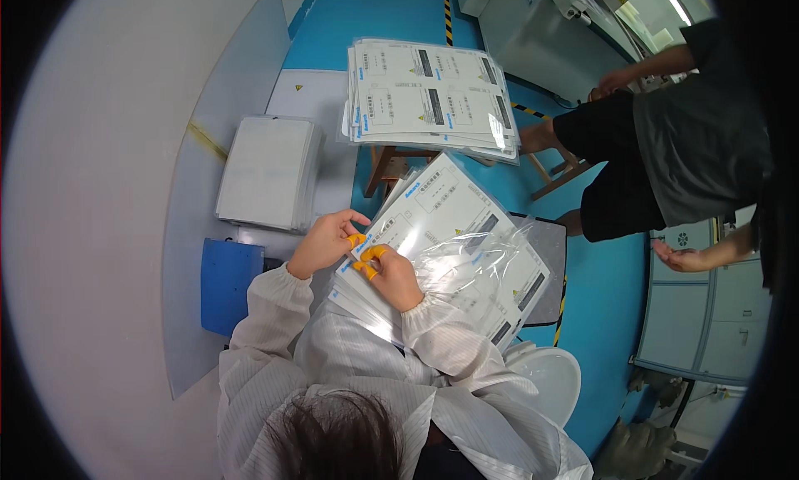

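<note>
A stack of white printed sheets (441, 199) lies tilted across my lap, blue and black print on the top one. Loose, wrinkled clear film (470, 268) covers part of its right half. My left hand (326, 240) is at the stack's left edge, its index finger stretched out, a yellow finger cot touching the sheet. Just to the right, my right hand (391, 279) rests over the same edge. Two of its fingers wear yellow cots and are closed in a pinch; what they grip is too small to make out.
Ahead, another stack of printed sheets (429, 97) sits on a wooden stool (384, 165). White panels (270, 172) are piled at left, above a blue box (230, 284). A person (691, 139) stands close on the right. A white round stool seat (549, 384) is at lower right.
</note>
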`<state>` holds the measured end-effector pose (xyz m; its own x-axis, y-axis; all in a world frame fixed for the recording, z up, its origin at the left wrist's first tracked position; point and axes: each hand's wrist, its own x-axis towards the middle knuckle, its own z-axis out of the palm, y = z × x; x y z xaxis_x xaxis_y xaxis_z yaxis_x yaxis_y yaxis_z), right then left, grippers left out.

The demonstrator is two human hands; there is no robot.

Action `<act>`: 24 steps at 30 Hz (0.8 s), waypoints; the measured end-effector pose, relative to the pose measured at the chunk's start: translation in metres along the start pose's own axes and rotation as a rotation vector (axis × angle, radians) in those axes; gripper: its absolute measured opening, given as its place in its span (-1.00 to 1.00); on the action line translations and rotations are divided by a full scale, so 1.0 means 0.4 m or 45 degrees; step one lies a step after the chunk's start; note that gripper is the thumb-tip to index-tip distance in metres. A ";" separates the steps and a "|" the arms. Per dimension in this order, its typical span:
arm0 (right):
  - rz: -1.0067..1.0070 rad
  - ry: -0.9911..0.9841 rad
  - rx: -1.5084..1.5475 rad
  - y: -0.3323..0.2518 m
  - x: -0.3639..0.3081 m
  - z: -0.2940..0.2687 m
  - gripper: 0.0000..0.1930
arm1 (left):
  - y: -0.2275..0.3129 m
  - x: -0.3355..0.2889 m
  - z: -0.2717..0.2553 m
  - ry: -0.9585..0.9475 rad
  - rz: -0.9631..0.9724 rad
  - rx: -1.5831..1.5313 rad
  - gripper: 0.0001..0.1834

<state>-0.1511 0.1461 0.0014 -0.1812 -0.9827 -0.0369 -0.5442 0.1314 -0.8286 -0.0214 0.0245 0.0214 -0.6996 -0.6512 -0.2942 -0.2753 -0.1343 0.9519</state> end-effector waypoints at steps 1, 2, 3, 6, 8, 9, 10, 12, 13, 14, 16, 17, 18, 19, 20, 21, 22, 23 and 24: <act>-0.032 0.022 0.009 0.000 0.002 0.003 -0.77 | 0.000 -0.003 -0.001 -0.024 -0.032 0.063 -0.69; 0.012 0.054 0.000 0.003 0.006 0.002 -0.76 | 0.000 -0.006 -0.002 -0.049 -0.063 0.126 -0.68; 0.107 0.062 -0.038 0.008 0.010 -0.004 -0.75 | -0.001 -0.008 -0.003 -0.049 -0.064 0.126 -0.68; 0.223 0.090 -0.002 0.023 0.020 -0.036 -0.75 | -0.001 -0.004 0.002 -0.055 -0.096 -0.031 -0.67; 0.087 0.083 0.015 0.020 0.018 -0.040 -0.75 | 0.000 0.002 0.006 -0.001 -0.064 0.004 -0.69; -0.052 0.094 -0.019 0.016 0.015 -0.038 -0.75 | 0.001 0.003 0.006 0.002 -0.050 -0.006 -0.69; -0.007 0.060 -0.002 0.012 0.013 -0.031 -0.75 | 0.003 0.004 0.006 -0.020 -0.039 -0.029 -0.66; 0.018 0.012 -0.037 0.006 0.008 -0.012 -0.75 | 0.006 -0.001 0.003 -0.038 -0.028 -0.050 -0.63; -0.015 0.036 -0.009 0.008 0.008 -0.007 -0.75 | 0.007 -0.007 -0.001 -0.078 -0.036 -0.105 -0.58; 0.000 0.035 0.026 0.013 0.008 -0.002 -0.78 | 0.008 -0.011 -0.004 -0.121 -0.036 -0.158 -0.53; 0.018 0.036 0.062 0.030 0.010 -0.001 -0.80 | 0.010 -0.022 -0.018 -0.168 -0.023 -0.181 -0.50; 0.135 0.033 0.193 0.041 0.011 -0.004 -0.82 | 0.010 -0.027 -0.023 -0.214 -0.002 -0.208 -0.47; 0.267 0.036 0.300 0.053 0.012 -0.010 -0.83 | 0.008 -0.030 -0.025 -0.214 -0.002 -0.207 -0.47; 0.248 0.032 0.321 0.065 0.012 -0.019 -0.83 | 0.005 -0.031 -0.028 -0.213 -0.017 -0.241 -0.48; 0.187 0.091 0.450 0.076 0.010 -0.031 -0.85 | 0.002 -0.031 -0.030 -0.209 -0.029 -0.272 -0.49; 0.100 0.141 0.569 0.087 0.008 -0.047 -0.87 | -0.003 -0.031 -0.032 -0.207 -0.029 -0.275 -0.49; 0.085 0.205 0.602 0.100 0.010 -0.072 -0.88 | -0.008 -0.030 -0.033 -0.187 -0.045 -0.259 -0.49; 0.263 0.221 1.099 0.114 0.006 -0.109 -0.88 | -0.013 -0.030 -0.035 -0.168 -0.061 -0.242 -0.50; 0.175 0.378 1.394 0.129 0.011 -0.142 -0.87 | -0.018 -0.031 -0.036 -0.167 -0.059 -0.242 -0.50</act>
<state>-0.2264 0.1557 -0.0099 -0.4500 -0.8800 -0.1521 0.4749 -0.0916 -0.8752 -0.0012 0.0229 0.0194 -0.7721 -0.5402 -0.3347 -0.1886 -0.3082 0.9324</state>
